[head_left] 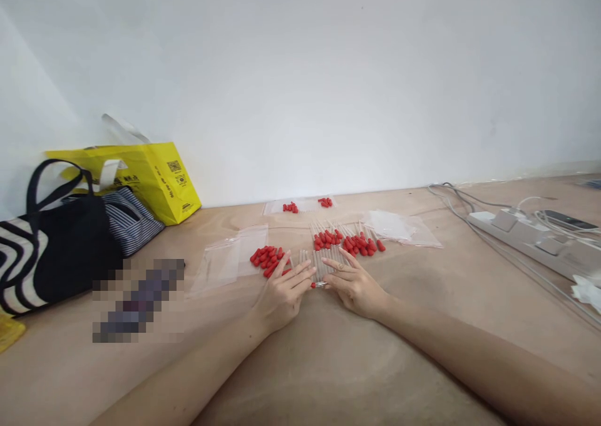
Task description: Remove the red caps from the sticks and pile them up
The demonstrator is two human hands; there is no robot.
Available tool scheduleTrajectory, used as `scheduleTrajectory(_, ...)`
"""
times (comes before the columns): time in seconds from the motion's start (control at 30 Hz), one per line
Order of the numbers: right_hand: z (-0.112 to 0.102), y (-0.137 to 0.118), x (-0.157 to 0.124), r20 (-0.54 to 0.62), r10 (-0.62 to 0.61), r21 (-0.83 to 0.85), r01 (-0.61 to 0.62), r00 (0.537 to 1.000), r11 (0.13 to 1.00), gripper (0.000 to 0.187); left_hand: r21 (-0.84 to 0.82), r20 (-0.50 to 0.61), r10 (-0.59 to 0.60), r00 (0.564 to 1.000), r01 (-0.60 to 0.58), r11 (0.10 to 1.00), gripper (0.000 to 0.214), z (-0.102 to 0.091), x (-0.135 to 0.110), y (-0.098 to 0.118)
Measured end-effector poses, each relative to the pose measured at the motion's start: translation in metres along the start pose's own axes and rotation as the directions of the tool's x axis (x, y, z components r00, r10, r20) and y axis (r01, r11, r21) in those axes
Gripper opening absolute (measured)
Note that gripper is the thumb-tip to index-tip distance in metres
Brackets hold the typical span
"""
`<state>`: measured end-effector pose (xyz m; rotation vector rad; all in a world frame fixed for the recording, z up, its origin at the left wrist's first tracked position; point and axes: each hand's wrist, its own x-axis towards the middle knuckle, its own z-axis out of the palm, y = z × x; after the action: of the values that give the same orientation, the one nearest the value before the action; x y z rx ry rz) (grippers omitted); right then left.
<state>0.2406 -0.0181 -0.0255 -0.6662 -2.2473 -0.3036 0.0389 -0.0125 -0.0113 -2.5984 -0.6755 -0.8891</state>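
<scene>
My left hand (283, 291) and my right hand (353, 284) lie side by side on a wooden table (328, 363), fingers stretched forward. Their fingertips press from both sides on a small bundle of thin clear tubes (320, 268) lying between them. A pile of loose red caps (267, 258) sits just beyond my left fingers. More tubes with red caps (347, 241) lie in a row past my right hand.
Clear zip bags (230, 257) lie left of the caps, more bags (399, 227) at the back right. Yellow bag (150, 179), striped pouch and black-and-white tote (51, 251) stand at left. A power strip (530, 238) with cables runs along the right.
</scene>
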Motion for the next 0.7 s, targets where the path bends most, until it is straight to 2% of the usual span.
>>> scheduleTrajectory(0.2,-0.002,0.001,-0.001,-0.090,0.025,-0.082,-0.032,0.996,0.996,0.018,0.011,-0.053,0.006,0.999,-0.005,1.000,0.025,-0.006,-0.004,0.000)
scheduleTrajectory(0.27,-0.002,0.004,-0.004,-0.097,0.073,-0.103,-0.083,0.993,0.991,0.018,0.033,-0.063,-0.041,0.997,0.043,0.999,0.023,-0.011,-0.006,-0.005)
scheduleTrajectory(0.37,-0.001,0.008,-0.006,-0.058,0.155,-0.144,-0.162,0.986,0.976,0.018,0.070,-0.101,-0.197,0.975,0.204,0.976,0.017,-0.018,-0.007,-0.016)
scheduleTrajectory(0.43,0.003,0.009,-0.005,-0.001,0.199,-0.143,-0.198,0.980,0.970,0.022,0.081,-0.100,-0.313,0.944,0.321,0.943,0.019,-0.022,-0.005,-0.025)
scheduleTrajectory(0.53,0.011,0.011,0.002,0.039,0.298,-0.107,-0.292,0.954,0.950,0.029,0.107,-0.039,-0.472,0.881,0.474,0.874,0.017,-0.026,0.001,-0.037)
scheduleTrajectory(0.67,0.020,0.009,0.021,0.108,0.402,-0.100,-0.392,0.909,0.914,0.032,0.108,0.030,-0.695,0.719,0.689,0.717,0.020,-0.029,0.006,-0.048)
scheduleTrajectory(0.7,0.021,0.008,0.026,0.148,0.426,-0.132,-0.409,0.893,0.903,0.031,0.115,0.047,-0.718,0.695,0.710,0.695,0.020,-0.030,0.005,-0.050)
